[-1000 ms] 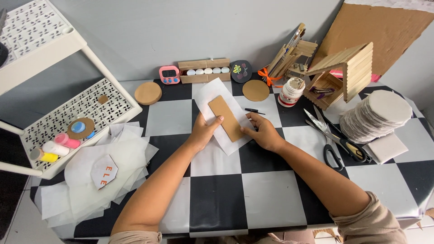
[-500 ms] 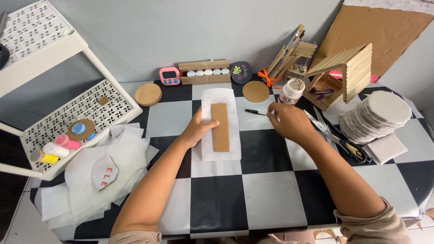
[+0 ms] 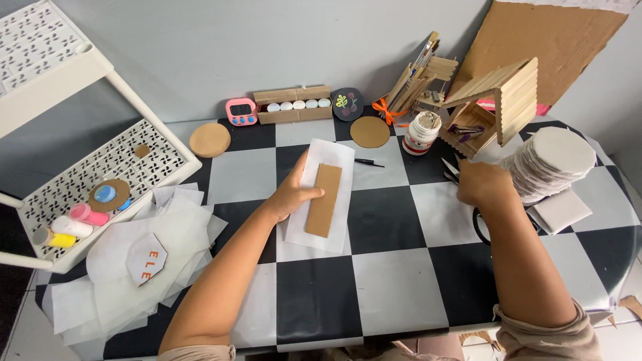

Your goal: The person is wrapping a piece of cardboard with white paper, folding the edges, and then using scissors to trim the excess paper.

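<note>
From the head camera, the left hand [image 3: 294, 194] lay spread, fingers pressing the cardboard strip [image 3: 324, 199] onto white paper [image 3: 338, 160] mid-table. The right hand [image 3: 483, 184] reached the scissors [image 3: 449, 170] near the right edge; its grip was hidden.

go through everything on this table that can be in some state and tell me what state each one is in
left hand: pressed on the cardboard strip's edge
cardboard strip: flat on the white paper sheet
right hand: over the scissors, grip hidden
glue jar: upright
stick house: standing, front open
white discs: stacked
black pen: lying flat
</note>
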